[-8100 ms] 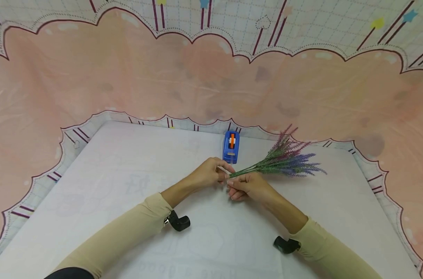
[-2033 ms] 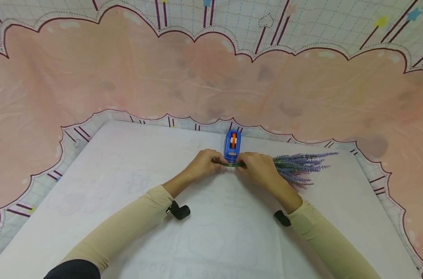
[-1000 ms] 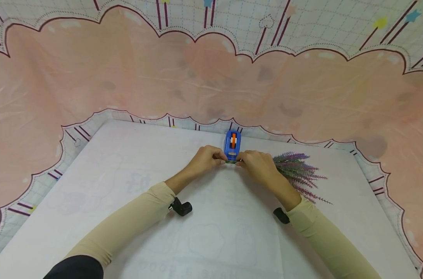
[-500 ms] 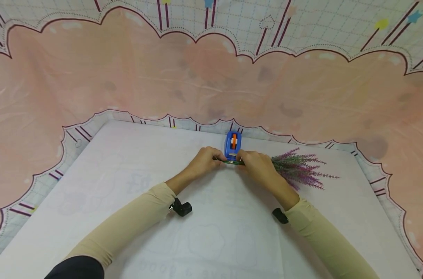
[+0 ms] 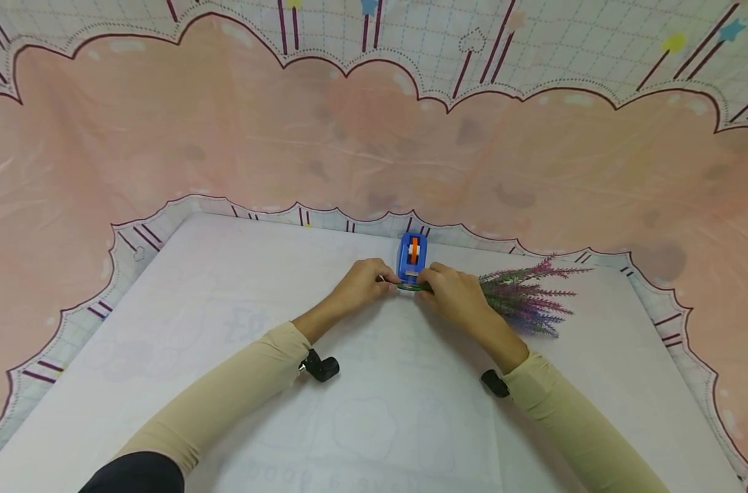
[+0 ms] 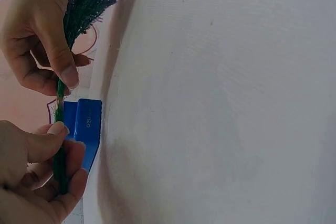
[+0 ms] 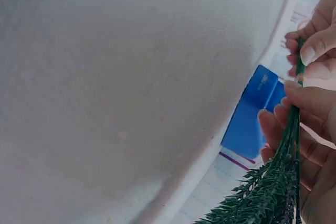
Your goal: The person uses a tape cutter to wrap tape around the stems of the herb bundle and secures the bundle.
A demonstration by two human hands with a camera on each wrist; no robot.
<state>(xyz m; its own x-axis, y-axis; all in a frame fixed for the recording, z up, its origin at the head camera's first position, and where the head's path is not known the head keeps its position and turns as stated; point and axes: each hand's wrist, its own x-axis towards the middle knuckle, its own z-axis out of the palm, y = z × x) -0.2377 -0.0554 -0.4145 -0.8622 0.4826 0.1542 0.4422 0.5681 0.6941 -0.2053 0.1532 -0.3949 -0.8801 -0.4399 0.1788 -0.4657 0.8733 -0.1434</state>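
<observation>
A bunch of artificial lavender [image 5: 528,294] with pink, purple and blue heads lies sideways, heads to the right. My left hand [image 5: 364,282] pinches the green stem ends between thumb and fingers. Closer to the heads, my right hand [image 5: 457,294] pinches the same stems and hides part of them. In the left wrist view, a short shiny brownish stretch shows on the stems [image 6: 59,103] between the hands. Just beyond the stems stands a blue tape dispenser [image 5: 412,253] with an orange hub. The right wrist view shows the dispenser's blue side [image 7: 249,119] beside my right fingers.
A white-covered table [image 5: 362,383] spreads under both forearms. Its far edge runs just behind the dispenser. A pink and white patterned cloth [image 5: 325,150] hangs beyond. Black wrist cameras [image 5: 321,366] sit at both cuffs.
Since the oldest frame, both hands moved up to the dispenser, the right one now over the stems. Over the last two seconds the bunch has rolled, its visible heads turning from blue-purple to mostly pink.
</observation>
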